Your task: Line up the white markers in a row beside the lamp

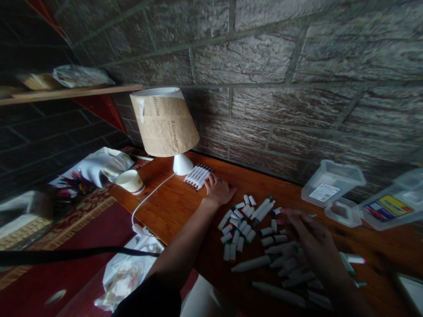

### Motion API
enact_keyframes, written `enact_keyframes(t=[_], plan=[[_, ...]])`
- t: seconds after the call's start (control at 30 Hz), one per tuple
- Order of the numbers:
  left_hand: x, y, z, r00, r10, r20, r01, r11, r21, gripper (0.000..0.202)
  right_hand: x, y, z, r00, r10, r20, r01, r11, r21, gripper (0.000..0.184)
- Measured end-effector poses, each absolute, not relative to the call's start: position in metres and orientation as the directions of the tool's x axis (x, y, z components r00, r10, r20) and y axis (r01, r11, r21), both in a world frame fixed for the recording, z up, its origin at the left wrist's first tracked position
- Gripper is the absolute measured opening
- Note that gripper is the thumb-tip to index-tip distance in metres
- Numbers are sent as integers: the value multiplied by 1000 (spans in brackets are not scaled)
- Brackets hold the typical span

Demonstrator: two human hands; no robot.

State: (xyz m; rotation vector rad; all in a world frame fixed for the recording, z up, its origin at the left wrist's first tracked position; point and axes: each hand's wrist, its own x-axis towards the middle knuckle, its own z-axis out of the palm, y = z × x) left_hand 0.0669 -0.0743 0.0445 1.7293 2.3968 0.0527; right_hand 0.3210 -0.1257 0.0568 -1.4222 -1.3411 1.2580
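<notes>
My left hand (218,190) lies on the wooden table, fingers stretched out and thumb spread. Its fingertips touch the right end of a row of white markers (197,176) laid side by side. Over the loose pens on the right, my right hand (312,237) has its fingertips closed at a small white marker cap (276,211) with a dark blue band. Left of that hand is a cluster of loose caps (243,229). Uncapped markers (263,210) lie beyond the caps, and several more pens (253,263) lie partly hidden below my right hand.
A lamp (165,123) with a newsprint shade stands at the back, its white cord (145,198) crossing the table. A paper cup (130,181) is at the left edge. Clear plastic boxes (333,180) stand at right against the brick wall (264,101). A shelf (72,93) juts out at left.
</notes>
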Motion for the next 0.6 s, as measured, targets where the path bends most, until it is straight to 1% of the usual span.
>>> enact_keyframes(t=[0.13, 0.43, 0.6], plan=[[66, -74, 47, -301, 942, -151, 938, 321, 130, 82, 321, -126, 57, -56, 989, -134, 211, -119, -970, 46], [64, -72, 43, -298, 945, -135, 941, 314, 125, 84, 322, -123, 52, -56, 991, -122, 232, -106, -967, 52], [63, -70, 42, -289, 948, -136, 945, 305, 116, 83, 324, -123, 45, -55, 992, -111, 198, -98, -975, 49]])
